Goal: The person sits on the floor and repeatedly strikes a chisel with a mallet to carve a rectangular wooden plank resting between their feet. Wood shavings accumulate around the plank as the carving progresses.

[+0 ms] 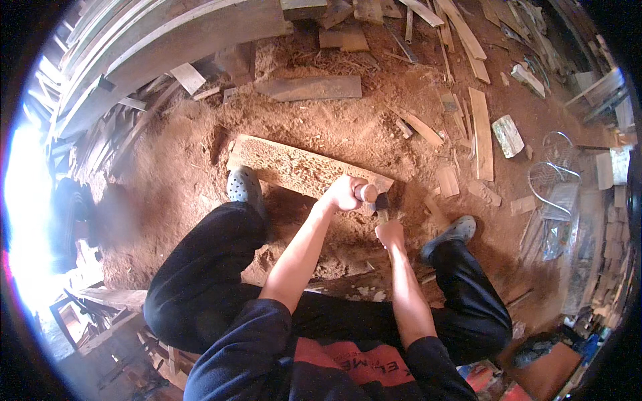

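Observation:
A long wooden board (294, 166) with a rough, pitted upper face lies slantwise on the ground in front of me. Above its right end, my left hand (344, 193) is closed round a chisel (366, 193), whose round wooden handle end faces up; its blade is hidden. My right hand (390, 234) grips the short wooden handle of a hammer (382, 203). The dark hammer head is right beside the chisel's handle end; I cannot tell whether they touch. My left foot, in a grey clog (244, 185), presses against the board's left part.
Loose planks (480, 134) and offcuts lie on the brown, dusty ground at right. A pale block (508, 137) and a wire-framed chair (560, 194) are farther right. Large stacked boards (194, 40) stand at the far left. My right clog (460, 229) rests on the ground.

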Demonstrator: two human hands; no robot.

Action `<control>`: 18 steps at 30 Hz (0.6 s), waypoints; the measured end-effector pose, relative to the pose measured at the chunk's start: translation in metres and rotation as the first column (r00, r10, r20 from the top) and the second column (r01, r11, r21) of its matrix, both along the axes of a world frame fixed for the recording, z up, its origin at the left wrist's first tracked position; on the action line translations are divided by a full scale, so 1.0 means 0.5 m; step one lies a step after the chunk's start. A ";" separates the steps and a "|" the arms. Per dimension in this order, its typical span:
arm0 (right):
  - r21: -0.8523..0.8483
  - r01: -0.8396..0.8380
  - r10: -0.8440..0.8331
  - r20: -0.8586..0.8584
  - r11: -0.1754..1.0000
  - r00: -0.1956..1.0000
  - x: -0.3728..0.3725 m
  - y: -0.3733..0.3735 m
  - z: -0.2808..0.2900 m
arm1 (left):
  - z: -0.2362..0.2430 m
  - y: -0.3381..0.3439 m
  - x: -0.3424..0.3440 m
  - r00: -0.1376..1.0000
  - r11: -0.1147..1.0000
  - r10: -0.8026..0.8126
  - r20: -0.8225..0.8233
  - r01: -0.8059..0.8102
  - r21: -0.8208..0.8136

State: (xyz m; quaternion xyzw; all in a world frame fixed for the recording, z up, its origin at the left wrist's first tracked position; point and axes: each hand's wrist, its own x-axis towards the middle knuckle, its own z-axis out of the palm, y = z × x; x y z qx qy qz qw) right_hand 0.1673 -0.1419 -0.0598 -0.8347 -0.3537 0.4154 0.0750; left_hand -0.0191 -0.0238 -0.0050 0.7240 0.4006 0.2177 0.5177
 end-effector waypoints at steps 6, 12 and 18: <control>-0.073 0.401 -0.393 -0.418 0.913 0.819 0.034 0.028 0.170 | 0.000 0.004 0.000 0.997 1.000 -0.018 -0.069 0.017 -0.009; 0.290 0.854 -0.346 -0.821 0.432 0.454 0.097 0.016 0.497 | 0.004 -0.012 0.023 0.998 0.998 -0.046 -0.038 0.047 0.030; 0.657 0.694 -0.265 -0.642 0.294 0.720 0.000 0.000 0.420 | -0.008 0.001 0.027 0.999 0.999 0.037 -0.024 -0.036 0.039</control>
